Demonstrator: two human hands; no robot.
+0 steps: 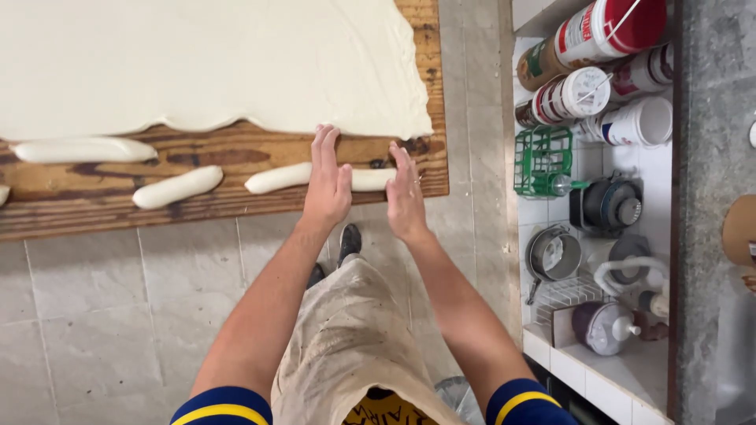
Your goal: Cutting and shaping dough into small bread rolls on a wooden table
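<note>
**Two flat hands on a strip of dough at the board's edge**

The left hand [327, 182] lay flat and wide, fingers straight and pointing toward twelve o'clock, palm down on a long roll of dough [277, 178]; the right hand [405, 195] stood just beside it at three o'clock, also spread, fingers straight, resting on the same roll where its end [372, 179] showed between the two hands; neither hand gripped anything. The roll lay along the near edge of a wooden board [236, 153], at the board's five o'clock corner.

At twelve o'clock from the hands a large sheet of dough [197, 63] covered most of the board, its wavy lower edge close to the fingertips. To nine o'clock lay a second roll [178, 186], tilted; farther out at ten o'clock a third roll [85, 149] lay level; a fourth showed only as a tip at the frame's left edge.

Below the board was a grey tiled floor [94, 315]; a tan apron [346, 338] hung at six o'clock, with a dark shoe [350, 241] above it.

At three o'clock, well apart, white tiled shelves [614, 370] held big canisters [587, 93], a green wire basket [543, 160], a small pot [554, 253] and a dark kettle [606, 205].
</note>
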